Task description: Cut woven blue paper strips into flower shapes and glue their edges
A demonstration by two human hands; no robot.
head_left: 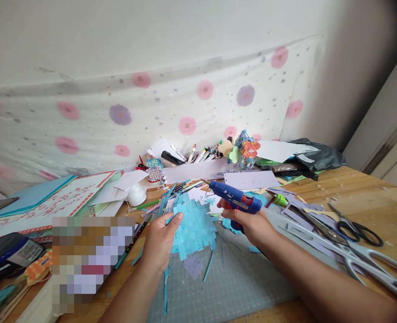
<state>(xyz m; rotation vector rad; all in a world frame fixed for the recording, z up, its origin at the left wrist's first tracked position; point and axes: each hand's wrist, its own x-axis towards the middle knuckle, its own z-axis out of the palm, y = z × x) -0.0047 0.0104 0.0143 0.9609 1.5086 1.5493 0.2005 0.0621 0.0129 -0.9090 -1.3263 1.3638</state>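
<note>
My left hand (159, 237) pinches the left edge of a woven sheet of blue paper strips (194, 226), thumb on top. The sheet has uneven, stepped edges and is held above a grey cutting mat (225, 287). In my right hand (252, 224) is a blue hot glue gun (235, 197), gripped by its handle. Its nozzle points left, above the far edge of the woven sheet and apart from it. A small purple-grey paper piece (193, 265) and thin blue strips (209, 267) lie on the mat below.
Scissors with black handles (361, 231) and large grey-handled scissors (349, 251) lie at the right among paper scraps. Pens and markers (201, 154) stand at the back. A white thread spool (137, 194) and stacked paper sheets (46, 202) are at the left, near a dark blue jar (11, 253).
</note>
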